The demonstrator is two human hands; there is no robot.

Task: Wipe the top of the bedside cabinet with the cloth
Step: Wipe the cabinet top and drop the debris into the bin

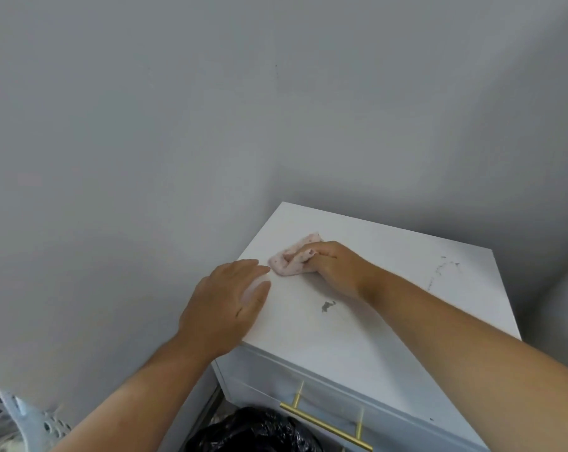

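The white bedside cabinet (390, 262) stands in a corner between two grey walls. My right hand (333, 265) presses a bunched pink dotted cloth (291, 259) onto the cabinet top near its left edge, fingers closed on it. My left hand (225, 305) lies flat on the top's front left corner, fingers apart and holding nothing, its fingertips almost touching the cloth. A grey smudge (327, 306) marks the middle of the top, and a thin curved grey streak (441, 267) runs near the right side.
A drawer front with a brass bar handle (325, 422) faces me below the top. A black plastic bag (253, 432) sits on the floor in front of the cabinet. A pale perforated basket (11, 419) shows at the bottom left.
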